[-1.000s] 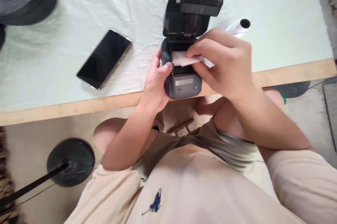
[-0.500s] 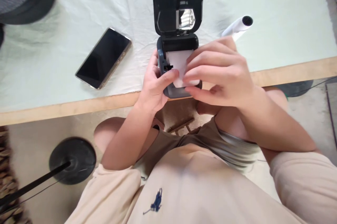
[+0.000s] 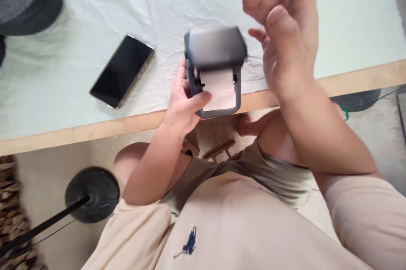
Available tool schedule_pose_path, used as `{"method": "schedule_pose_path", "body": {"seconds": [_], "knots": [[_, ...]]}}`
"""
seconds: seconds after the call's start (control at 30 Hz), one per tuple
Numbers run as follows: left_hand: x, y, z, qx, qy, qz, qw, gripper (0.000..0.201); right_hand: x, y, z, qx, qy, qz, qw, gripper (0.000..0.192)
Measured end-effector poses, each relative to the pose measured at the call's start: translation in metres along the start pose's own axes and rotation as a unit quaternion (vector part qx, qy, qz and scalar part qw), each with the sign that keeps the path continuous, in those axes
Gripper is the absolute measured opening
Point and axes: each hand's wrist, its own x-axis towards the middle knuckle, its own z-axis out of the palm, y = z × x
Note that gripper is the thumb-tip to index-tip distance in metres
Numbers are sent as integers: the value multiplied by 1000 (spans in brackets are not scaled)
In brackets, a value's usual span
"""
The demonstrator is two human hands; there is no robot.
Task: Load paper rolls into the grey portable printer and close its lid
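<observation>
Head view is showing the left hand (image 3: 183, 105) gripping a small grey printer (image 3: 215, 73) at the table's (image 3: 79, 128) near edge, fingers wrapping its left side and the thumb pressing on its front corner. A strip of white paper (image 3: 220, 92) is lying over the printer's front, below its blurred lid (image 3: 217, 47). The right hand (image 3: 285, 37) is hovering up and to the right of the printer, clear of it, fingers loosely curled and holding nothing. A phone (image 3: 122, 70) is lying face up on the cloth (image 3: 95, 20), well to the left.
</observation>
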Motion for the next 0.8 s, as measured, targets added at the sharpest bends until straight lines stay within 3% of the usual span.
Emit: {"method": "schedule_pose_path", "body": {"seconds": [0.07, 0.17, 0.27, 0.43, 0.57, 0.73, 0.8], "knots": [[2, -6, -6, -15, -30, 17, 999, 66, -5, -12, 5, 132, 20, 12, 991, 39], [2, -6, -6, -28, -42, 6, 999, 66, -9, -22, 13, 211, -77, 41, 974, 47], [0, 4, 3, -51, -42, -10, 998, 49, -9, -22, 15, 198, -135, 70, 968, 55], [1, 18, 15, -84, 10, -45, 995, 31, -10, -21, 13, 157, -128, 66, 977, 55], [5, 16, 16, -88, 50, -31, 994, 14, -12, -20, 5, 146, -133, 46, 979, 47], [5, 12, 16, -149, 59, -23, 987, 13, -13, -16, -10, 122, -169, -7, 978, 61], [5, 12, 17, -147, 70, -25, 986, 13, -13, -19, -11, 68, -148, -23, 986, 58]]}}
